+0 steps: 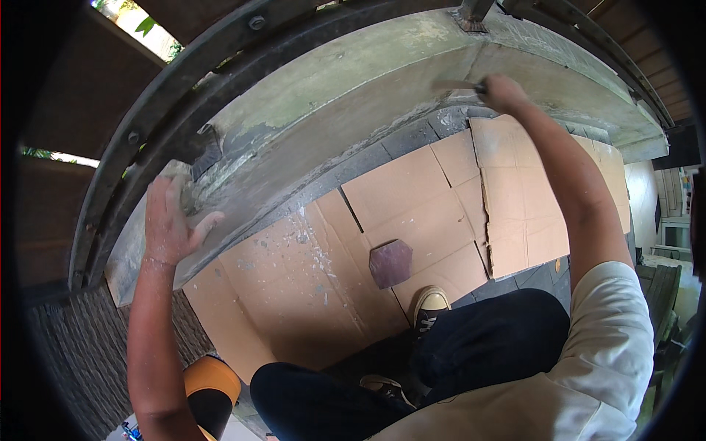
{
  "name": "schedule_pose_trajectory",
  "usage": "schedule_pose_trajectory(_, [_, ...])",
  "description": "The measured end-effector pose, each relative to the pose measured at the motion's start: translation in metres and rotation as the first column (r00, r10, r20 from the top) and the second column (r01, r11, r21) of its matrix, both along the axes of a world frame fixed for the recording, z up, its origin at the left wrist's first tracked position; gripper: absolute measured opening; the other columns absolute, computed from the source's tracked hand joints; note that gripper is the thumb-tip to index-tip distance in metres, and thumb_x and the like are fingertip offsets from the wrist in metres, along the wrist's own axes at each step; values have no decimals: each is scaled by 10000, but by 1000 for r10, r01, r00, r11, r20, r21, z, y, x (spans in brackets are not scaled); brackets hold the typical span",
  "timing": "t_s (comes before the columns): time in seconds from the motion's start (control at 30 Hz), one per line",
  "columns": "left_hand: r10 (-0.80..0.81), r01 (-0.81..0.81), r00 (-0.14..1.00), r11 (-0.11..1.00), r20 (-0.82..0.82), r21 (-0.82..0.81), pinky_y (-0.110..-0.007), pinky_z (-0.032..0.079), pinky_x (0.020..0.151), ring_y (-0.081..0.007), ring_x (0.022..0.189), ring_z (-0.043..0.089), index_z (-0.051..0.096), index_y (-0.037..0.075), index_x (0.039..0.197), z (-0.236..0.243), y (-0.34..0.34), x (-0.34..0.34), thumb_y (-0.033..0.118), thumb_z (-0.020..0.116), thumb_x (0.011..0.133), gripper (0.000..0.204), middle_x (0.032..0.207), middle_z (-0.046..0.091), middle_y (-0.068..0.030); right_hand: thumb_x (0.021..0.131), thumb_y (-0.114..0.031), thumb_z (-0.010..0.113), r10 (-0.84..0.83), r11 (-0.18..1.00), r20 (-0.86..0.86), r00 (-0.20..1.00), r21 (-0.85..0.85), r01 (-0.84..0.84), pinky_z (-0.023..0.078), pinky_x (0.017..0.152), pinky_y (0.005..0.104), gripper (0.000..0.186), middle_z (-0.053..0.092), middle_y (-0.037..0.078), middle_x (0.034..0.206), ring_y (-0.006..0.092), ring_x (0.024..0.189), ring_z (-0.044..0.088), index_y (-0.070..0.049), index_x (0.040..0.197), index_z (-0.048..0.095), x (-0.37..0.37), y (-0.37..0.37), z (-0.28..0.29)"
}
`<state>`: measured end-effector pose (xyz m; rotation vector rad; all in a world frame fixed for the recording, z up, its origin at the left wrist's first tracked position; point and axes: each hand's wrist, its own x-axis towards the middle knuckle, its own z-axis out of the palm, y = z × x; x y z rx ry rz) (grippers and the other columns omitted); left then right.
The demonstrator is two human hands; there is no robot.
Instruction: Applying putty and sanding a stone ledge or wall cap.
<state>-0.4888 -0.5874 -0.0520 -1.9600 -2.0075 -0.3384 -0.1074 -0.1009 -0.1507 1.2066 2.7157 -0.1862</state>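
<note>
My right hand (506, 94) is closed round the dark handle of a scraper (457, 85), whose blade is smeared by motion. The blade lies against or close to the side of a low concrete wall (346, 110), near its inner corner; contact is hard to tell. Patches of the wall's lower edge look chipped and pale. At the left end of the wall, my left hand (170, 220) rests on it with thumb spread and fingers stretched over the top. Whitish dust marks that hand and wrist.
Flattened cardboard sheets (279, 287) cover the floor along the wall, speckled with debris. A dark reddish flat piece (390, 263) lies on them beside my shoe (431, 301). Dark metal rails (125, 158) run above the wall. An orange-and-black container (213, 386) stands lower left.
</note>
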Motion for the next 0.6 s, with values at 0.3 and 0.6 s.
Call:
schedule_pose_trajectory(0.3, [-82, 77, 990, 996, 112, 46, -458, 395, 834, -367, 941, 494, 490, -7, 1073, -25, 8, -20, 303, 837, 666, 618, 1024, 506, -193, 808, -187, 591, -229, 965, 87, 970, 153, 214, 520, 819, 483, 218, 669, 228, 962, 378, 933, 651, -20, 919, 674, -2, -5, -7])
schedule_pose_trajectory(0.6, [-88, 87, 996, 993, -14, -75, -471, 388, 840, -373, 940, 487, 410, 6, 1163, -27, 9, -19, 292, 829, 679, 701, 1037, 501, -201, 841, -251, 579, -202, 961, -36, 979, 184, 205, 526, 794, 484, 247, 672, 227, 926, 394, 892, 650, -35, 893, 687, 15, -10, -38])
